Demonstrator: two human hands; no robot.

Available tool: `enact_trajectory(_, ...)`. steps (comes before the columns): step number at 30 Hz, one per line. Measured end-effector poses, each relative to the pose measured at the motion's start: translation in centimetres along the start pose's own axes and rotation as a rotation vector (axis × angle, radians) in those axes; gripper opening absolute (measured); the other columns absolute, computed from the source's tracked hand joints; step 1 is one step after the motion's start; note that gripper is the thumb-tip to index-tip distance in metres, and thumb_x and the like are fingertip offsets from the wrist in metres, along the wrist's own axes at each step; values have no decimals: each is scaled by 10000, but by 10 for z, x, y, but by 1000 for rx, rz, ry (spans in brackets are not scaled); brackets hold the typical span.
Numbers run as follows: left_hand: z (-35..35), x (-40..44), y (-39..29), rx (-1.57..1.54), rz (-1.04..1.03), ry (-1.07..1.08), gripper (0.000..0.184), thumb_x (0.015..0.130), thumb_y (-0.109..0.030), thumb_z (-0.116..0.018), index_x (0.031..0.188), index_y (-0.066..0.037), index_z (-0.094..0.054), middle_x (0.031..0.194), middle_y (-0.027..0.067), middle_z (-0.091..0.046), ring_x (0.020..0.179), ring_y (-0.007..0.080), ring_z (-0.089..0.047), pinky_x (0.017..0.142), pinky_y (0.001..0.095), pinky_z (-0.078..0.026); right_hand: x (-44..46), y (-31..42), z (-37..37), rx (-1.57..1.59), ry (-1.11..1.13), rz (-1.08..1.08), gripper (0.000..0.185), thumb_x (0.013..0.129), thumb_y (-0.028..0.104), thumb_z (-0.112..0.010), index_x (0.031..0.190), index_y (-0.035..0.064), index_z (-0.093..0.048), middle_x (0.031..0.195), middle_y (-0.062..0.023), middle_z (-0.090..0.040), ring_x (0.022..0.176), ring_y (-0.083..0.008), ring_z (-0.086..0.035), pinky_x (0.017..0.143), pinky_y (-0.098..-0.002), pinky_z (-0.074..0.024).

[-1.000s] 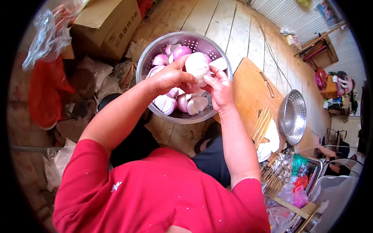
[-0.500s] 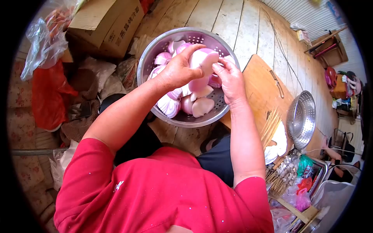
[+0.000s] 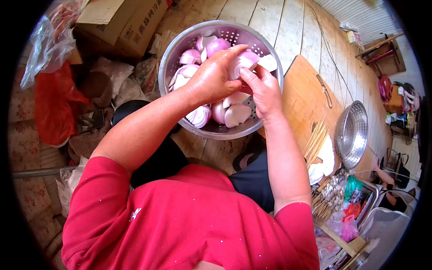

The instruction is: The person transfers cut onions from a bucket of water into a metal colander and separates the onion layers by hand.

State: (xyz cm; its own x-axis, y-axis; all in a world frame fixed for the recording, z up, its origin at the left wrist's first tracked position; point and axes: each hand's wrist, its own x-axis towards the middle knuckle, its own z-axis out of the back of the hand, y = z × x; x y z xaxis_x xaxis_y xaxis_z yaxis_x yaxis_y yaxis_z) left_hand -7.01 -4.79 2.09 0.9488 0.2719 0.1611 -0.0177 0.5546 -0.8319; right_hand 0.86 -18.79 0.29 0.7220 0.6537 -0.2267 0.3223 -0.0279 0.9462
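Observation:
Both hands hold one onion piece (image 3: 240, 64) over a metal colander (image 3: 166, 58) of cut purple onions. My left hand (image 3: 213, 75) grips its left side, index finger stretched over the top and thumb beneath. On the right, my right hand (image 3: 264, 91) pinches the piece with its thumb on the cut face. Below my hands lie pale onion pieces (image 3: 237, 115) and a layered half (image 3: 199, 116). More purple pieces (image 3: 218, 46) rest near the far wall. My palms cover part of the colander's middle.
A wooden board (image 3: 306, 90) lies right of the colander with a knife (image 3: 324, 90) and skewers (image 3: 317, 141). Farther right stands a second colander (image 3: 352, 135). A cardboard box (image 3: 121, 27) and red bag (image 3: 56, 105) are at left. A person's arm (image 3: 383, 175) shows far right.
The onion piece has turned between my fingers, and my right thumb now presses its cut face. The camera view has shifted slightly, with the colander higher in view.

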Motion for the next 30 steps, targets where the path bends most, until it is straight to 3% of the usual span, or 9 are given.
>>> enact_trajectory(5, -2, -1, -1, 49, 14, 28, 690, 714, -84, -677, 1366, -122, -452, 1258, 218, -555, 1144, 331, -567, 955, 401, -465, 2, -10, 2, -23, -13, 32, 459, 829, 244, -692, 1174, -33, -568, 1025, -98, -635, 876, -145, -617, 766, -276, -519)
enact_trajectory(8, 0, 0, -4, 39, 59, 59, 703, 705, -74, -671, 1370, -129, -450, 1211, 216, -586, 1106, 311, -594, 930, 395, -478, 1, -5, 4, -72, 17, -31, 430, 861, 209, -624, 1219, -11, -532, 1086, -86, -609, 920, -167, -624, 823, -312, -538)
enact_trajectory(10, 4, 1, -8, -85, 201, 163, 719, 696, -74, -673, 1376, -127, -446, 1165, 207, -614, 1070, 291, -615, 910, 377, -488, 0, -5, 4, -129, 5, -51, 434, 841, 223, -612, 1198, -14, -544, 1051, -93, -618, 885, -174, -632, 809, -312, -542)
enact_trajectory(13, -6, -1, 1, -79, 57, 68, 739, 683, -69, -681, 1380, -126, -443, 1152, 200, -623, 1046, 274, -625, 894, 357, -493, 2, -10, 7, -90, -26, -48, 426, 811, 268, -639, 1118, -24, -590, 965, -84, -629, 797, -135, -613, 712, -270, -520)
enact_trajectory(20, -2, 1, 0, -38, 161, 113, 733, 680, -74, -690, 1371, -112, -447, 1124, 195, -631, 1030, 255, -625, 893, 340, -496, 0, -1, 1, -30, -39, -90, 389, 808, 223, -582, 1117, -13, -587, 955, -92, -621, 792, -147, -620, 710, -279, -526)
enact_trajectory(23, 0, 4, 6, -118, 205, 86, 721, 677, -58, -669, 1363, -84, -448, 1130, 179, -623, 1002, 246, -627, 887, 329, -502, -4, 9, 5, -2, 68, -118, 481, 828, 214, -516, 1244, -28, -512, 1033, -114, -628, 867, -209, -647, 818, -355, -543)
enact_trajectory(26, 6, 10, 11, -595, 371, 133, 716, 665, 17, -592, 1361, -57, -440, 1143, 149, -597, 993, 242, -625, 898, 350, -515, 1, 6, 19, 105, 137, -145, 527, 853, 187, -461, 1327, -43, -453, 1073, -175, -642, 897, -255, -663, 838, -394, -544)
enact_trajectory(30, 14, 12, 10, -959, 517, 81, 666, 718, -15, -519, 1372, -38, -397, 1177, 166, -578, 1062, 279, -618, 949, 436, -514, 2, 5, 37, 261, 161, -118, 519, 850, 204, -481, 1306, -42, -474, 1052, -167, -644, 892, -243, -656, 820, -379, -543)
